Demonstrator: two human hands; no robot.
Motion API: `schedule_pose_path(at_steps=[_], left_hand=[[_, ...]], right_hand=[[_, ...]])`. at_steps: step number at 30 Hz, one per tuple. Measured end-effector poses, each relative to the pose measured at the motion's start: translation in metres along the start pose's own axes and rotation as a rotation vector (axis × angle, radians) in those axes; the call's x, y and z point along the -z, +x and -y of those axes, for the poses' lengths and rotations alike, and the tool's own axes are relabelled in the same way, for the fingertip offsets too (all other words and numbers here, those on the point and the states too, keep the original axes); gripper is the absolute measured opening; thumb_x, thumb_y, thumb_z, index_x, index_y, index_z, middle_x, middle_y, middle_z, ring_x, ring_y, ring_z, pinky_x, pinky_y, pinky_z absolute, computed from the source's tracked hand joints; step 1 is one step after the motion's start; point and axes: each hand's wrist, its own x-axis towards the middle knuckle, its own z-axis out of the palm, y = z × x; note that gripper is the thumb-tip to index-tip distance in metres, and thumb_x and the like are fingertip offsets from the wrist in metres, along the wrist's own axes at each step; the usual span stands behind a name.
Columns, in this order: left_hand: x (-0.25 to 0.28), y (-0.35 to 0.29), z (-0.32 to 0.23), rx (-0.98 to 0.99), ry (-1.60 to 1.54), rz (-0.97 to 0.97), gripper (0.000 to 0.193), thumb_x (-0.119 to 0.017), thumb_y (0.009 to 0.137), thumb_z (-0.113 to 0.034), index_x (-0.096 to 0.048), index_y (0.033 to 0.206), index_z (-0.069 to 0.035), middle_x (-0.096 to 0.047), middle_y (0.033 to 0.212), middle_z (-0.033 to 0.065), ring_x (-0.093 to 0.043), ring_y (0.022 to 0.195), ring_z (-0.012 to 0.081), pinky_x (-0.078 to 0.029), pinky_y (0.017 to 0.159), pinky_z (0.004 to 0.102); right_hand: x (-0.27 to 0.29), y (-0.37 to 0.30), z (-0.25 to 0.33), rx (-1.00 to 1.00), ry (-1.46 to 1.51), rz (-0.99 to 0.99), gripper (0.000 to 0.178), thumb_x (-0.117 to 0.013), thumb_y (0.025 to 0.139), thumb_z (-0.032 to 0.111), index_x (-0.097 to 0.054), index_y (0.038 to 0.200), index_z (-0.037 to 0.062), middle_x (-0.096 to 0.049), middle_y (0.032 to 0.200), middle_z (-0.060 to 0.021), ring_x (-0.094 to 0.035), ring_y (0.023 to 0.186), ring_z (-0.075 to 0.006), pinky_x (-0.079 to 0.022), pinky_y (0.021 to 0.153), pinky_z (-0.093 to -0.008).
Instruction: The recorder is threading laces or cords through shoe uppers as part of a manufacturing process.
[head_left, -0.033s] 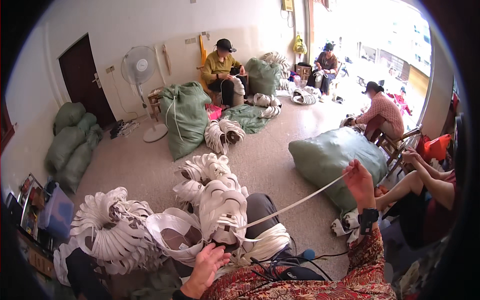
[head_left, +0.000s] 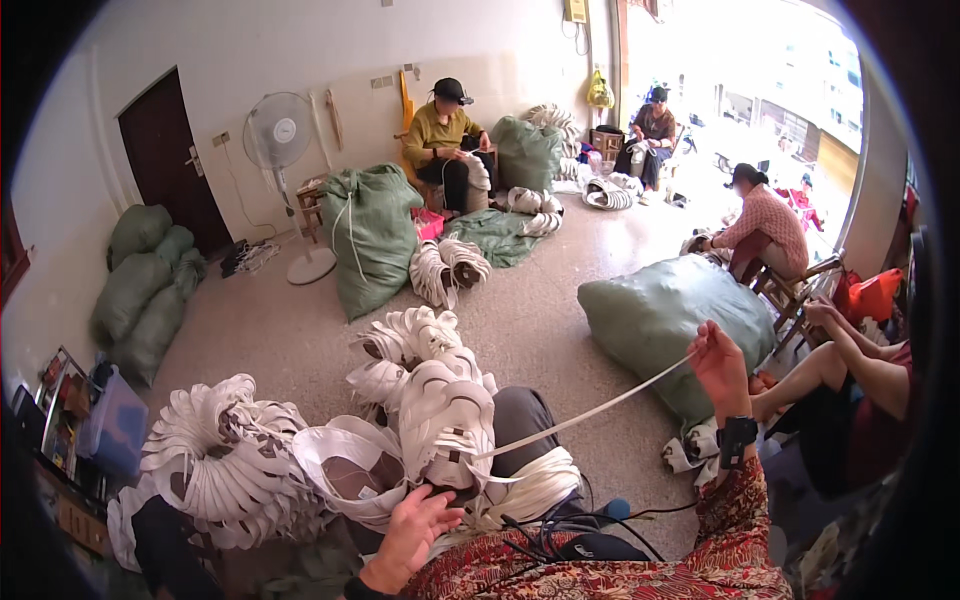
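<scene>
A stack of white, cap-like pieces with brown insides (head_left: 445,425) leans across my lap. My left hand (head_left: 420,525) rests against its lower edge, fingers stretched and apart, the tips touching the dark opening there. Out to the right, my right hand (head_left: 718,362) is raised and pinches the end of a narrow white strip (head_left: 580,415). That strip runs from the stack up to those fingers in a slight bow. Beside the left hand lies another white-rimmed piece (head_left: 350,470) with a small label inside. A bundle of pale strips (head_left: 540,487) lies across my lap.
A curved stack of white pieces (head_left: 215,460) stands at my left. Full green sacks sit ahead (head_left: 372,240) and at right (head_left: 680,315). Several other people work seated around the room. A standing fan (head_left: 280,135) is by the far wall. Dark cables (head_left: 570,530) cross my lap.
The strip bows a little more than before, and my right hand has shifted very slightly. My left hand stays against the stack.
</scene>
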Motion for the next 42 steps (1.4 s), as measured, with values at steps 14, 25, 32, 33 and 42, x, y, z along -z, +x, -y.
schedule_pose_path(at_steps=[14, 25, 32, 33, 42], left_hand=[[-0.008, 0.05, 0.015, -0.308, 0.162, 0.094, 0.027, -0.062, 0.097, -0.011, -0.057, 0.123, -0.001, -0.065, 0.116, 0.0059, -0.061, 0.107, 0.014, -0.049, 0.095, 0.0324], [-0.014, 0.065, 0.034, -0.199, -0.311, 0.0, 0.034, -0.062, 0.097, -0.02, -0.058, 0.128, -0.007, -0.064, 0.124, 0.0052, -0.058, 0.116, 0.02, -0.047, 0.099, 0.0463], [-0.005, 0.066, 0.028, -0.105, -0.375, 0.102, 0.042, -0.062, 0.096, -0.021, -0.053, 0.134, -0.006, -0.061, 0.128, 0.0078, -0.059, 0.117, 0.0234, -0.047, 0.102, 0.0484], [-0.005, 0.065, 0.027, -0.089, -0.376, 0.113, 0.042, -0.061, 0.096, -0.021, -0.052, 0.135, -0.006, -0.061, 0.128, 0.0082, -0.059, 0.117, 0.0238, -0.047, 0.102, 0.0484], [-0.001, 0.069, 0.033, -0.126, -0.219, 0.116, 0.031, -0.058, 0.099, -0.02, -0.06, 0.126, -0.005, -0.065, 0.12, 0.0063, -0.062, 0.109, 0.0198, -0.051, 0.093, 0.0436]], right_hand=[[-0.142, -0.043, -0.184, -0.663, -0.634, 0.469, 0.022, -0.053, 0.104, 0.012, -0.06, 0.119, -0.0015, -0.065, 0.09, -0.0041, -0.059, 0.07, -0.0087, -0.05, 0.064, -0.0223], [-0.155, -0.07, -0.266, -0.574, -0.913, 0.563, 0.019, -0.063, 0.098, 0.017, -0.068, 0.096, -0.0007, -0.058, 0.067, 0.0027, -0.048, 0.056, -0.003, -0.036, 0.049, -0.0205], [-0.162, -0.066, -0.259, -0.676, -1.0, 0.599, 0.017, -0.063, 0.095, 0.017, -0.067, 0.09, 0.0012, -0.059, 0.067, 0.0016, -0.05, 0.055, -0.0039, -0.036, 0.049, -0.0204], [-0.163, -0.065, -0.258, -0.75, -0.976, 0.588, 0.016, -0.063, 0.095, 0.017, -0.066, 0.09, 0.0018, -0.06, 0.067, 0.0014, -0.05, 0.055, -0.0043, -0.036, 0.048, -0.0204], [-0.159, -0.062, -0.263, -0.612, -0.97, 0.689, 0.017, -0.062, 0.096, 0.016, -0.065, 0.091, 0.0005, -0.062, 0.069, -0.0001, -0.054, 0.055, -0.0056, -0.044, 0.05, -0.022]])
